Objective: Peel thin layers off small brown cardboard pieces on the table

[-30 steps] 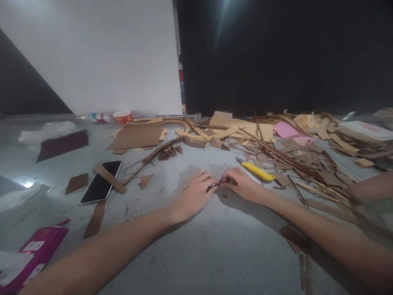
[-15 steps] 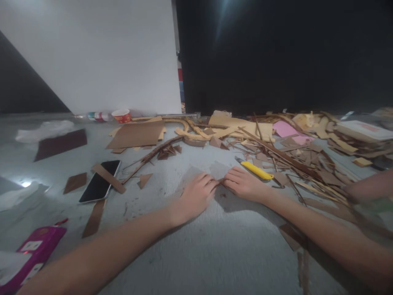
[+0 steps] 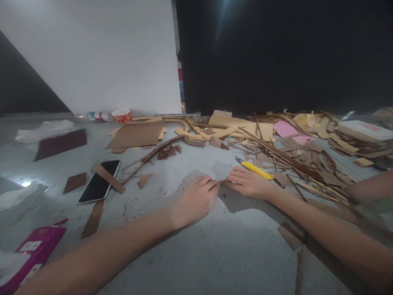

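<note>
Between my two hands is a small brown piece (image 3: 222, 182) of sheet material, mostly hidden by the fingers. My left hand (image 3: 199, 198) pinches it from the left with curled fingers. On the other side, my right hand (image 3: 248, 182) has its fingers closed on the opposite end. A yellow utility knife (image 3: 257, 170) with its blade out lies just beyond my right hand. Past the hands sits a cluster of small brown folded-looking triangles (image 3: 167, 152). One loose brown triangle (image 3: 144, 180) is to the left of them.
A smartphone (image 3: 101, 182) at left has a brown strip (image 3: 109, 178) across it. Brown scraps (image 3: 302, 157) heap at right, near another person's arm (image 3: 373, 184). A long branch-like form (image 3: 150, 154), brown sheets (image 3: 136, 133), a red paper cup (image 3: 122, 116) and a magenta device (image 3: 39, 250) lie around.
My hands have shifted slightly, with a little more room between the fingertips. The small brown piece stays between them. The knife has barely moved.
</note>
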